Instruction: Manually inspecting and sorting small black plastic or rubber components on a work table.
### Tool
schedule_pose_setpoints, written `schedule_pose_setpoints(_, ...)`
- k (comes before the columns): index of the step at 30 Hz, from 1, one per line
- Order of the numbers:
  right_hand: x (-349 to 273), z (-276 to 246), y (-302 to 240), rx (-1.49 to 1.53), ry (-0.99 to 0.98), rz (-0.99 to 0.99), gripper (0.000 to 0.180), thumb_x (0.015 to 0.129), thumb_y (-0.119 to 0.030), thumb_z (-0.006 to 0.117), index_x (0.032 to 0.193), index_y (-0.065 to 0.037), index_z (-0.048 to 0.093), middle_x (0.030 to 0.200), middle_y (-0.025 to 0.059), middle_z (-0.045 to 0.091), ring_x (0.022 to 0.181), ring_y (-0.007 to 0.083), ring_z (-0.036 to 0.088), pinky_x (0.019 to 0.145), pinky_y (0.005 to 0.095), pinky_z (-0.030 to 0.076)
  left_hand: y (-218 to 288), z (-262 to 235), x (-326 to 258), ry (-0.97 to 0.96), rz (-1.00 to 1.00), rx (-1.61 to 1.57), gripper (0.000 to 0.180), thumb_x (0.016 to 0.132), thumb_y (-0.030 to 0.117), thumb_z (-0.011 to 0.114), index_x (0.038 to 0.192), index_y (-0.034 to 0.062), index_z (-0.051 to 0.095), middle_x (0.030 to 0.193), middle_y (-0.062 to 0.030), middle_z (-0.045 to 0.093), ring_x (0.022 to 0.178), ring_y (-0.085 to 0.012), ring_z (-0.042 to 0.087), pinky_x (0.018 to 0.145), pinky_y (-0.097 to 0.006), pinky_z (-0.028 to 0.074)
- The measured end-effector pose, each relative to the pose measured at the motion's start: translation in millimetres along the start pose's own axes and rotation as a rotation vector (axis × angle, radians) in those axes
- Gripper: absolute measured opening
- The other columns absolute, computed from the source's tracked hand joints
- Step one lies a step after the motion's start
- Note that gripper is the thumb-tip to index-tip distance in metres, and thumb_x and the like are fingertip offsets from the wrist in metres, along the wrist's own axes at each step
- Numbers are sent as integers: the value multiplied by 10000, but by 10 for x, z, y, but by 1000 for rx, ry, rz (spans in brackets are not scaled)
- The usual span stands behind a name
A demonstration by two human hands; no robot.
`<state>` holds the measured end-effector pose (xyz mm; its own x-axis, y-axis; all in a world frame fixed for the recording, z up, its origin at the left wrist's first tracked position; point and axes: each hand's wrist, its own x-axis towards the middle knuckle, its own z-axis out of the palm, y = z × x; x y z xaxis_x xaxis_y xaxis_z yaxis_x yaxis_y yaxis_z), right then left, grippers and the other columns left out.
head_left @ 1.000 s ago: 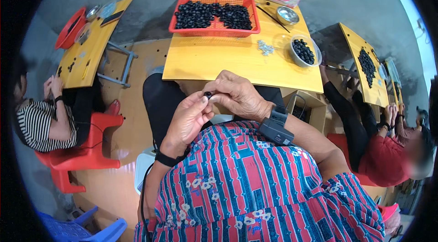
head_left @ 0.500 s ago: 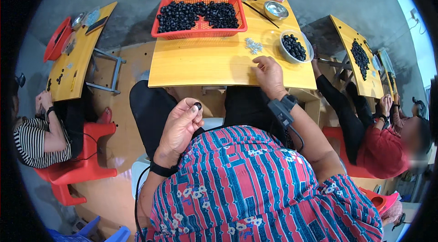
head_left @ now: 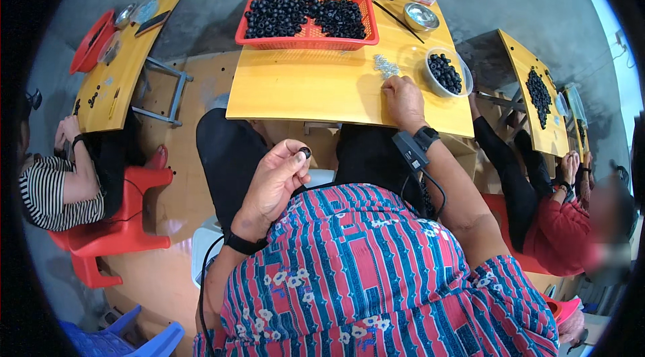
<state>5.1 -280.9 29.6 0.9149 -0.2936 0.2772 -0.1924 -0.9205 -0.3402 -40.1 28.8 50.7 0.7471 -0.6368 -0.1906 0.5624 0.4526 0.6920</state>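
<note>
Left hand (head_left: 269,185) over the lap, short of the near edge of the yellow counter (head_left: 302,91); thumb and index pinched together on one small black piece (head_left: 305,152), which sits at the fingertips, the other fingers curled into the palm. Right hand (head_left: 406,105) over the counter, ahead and to the right of the left fingers; its fingers bent and bunched, tips pointing down; cannot tell how wide the gap is or whether they grip anything. Just beyond those right fingertips, a loose pile of small pale pieces (head_left: 385,65). Just right of the same fingers, a clear tub (head_left: 468,80) with black pieces (head_left: 445,73) inside. Farther beyond them and to the left, a red basket (head_left: 306,42) of many black rings (head_left: 279,17). Straight beyond, past the pale pile, a dark stick (head_left: 398,21); beside it, a metal bowl (head_left: 422,17).
</note>
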Motion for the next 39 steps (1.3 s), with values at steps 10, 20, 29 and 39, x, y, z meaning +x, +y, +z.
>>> schedule_pose_setpoints(10, -10, -37, 61, 4, 45, -102, 138, 871, -145, 546, 967, -77, 619, 876, 198, 585, 810, 374, 574, 739, 435, 474, -7, -14, 40, -29, 37, -30, 118, 936, 176, 555, 1025, 99, 543, 847, 16, 519, 740, -61, 491, 713, -233, 467)
schedule_pose_setpoints(20, -466, -329, -996, 1377, -614, 130, 137, 902, -57, 540, 972, -11, 648, 738, 14, 608, 651, 87, 571, 650, 219, 490, -23, -45, 40, 20, 45, -22, 168, 922, 160, 576, 1060, 64, 579, 830, 31, 541, 730, -56, 500, 697, -231, 474)
schedule_pose_setpoints(29, -566, -393, -1220, 1370, -710, -31, 116, 874, -18, 595, 979, 5, 641, 795, 24, 634, 675, 81, 587, 645, 220, 505, -28, -23, 22, 74, 106, 120, 168, 910, 179, 606, 1033, 65, 598, 819, 44, 564, 700, -26, 495, 638, -176, 427)
schedule_pose_setpoints(39, -559, -432, -1246, 1187, -838, -55, 84, 868, -39, 605, 929, -1, 648, 753, 12, 627, 646, 72, 565, 629, 220, 488, -9, -15, -1, 71, 167, 305, 149, 889, 124, 621, 1009, 37, 608, 845, 10, 591, 733, -41, 525, 661, -194, 456)
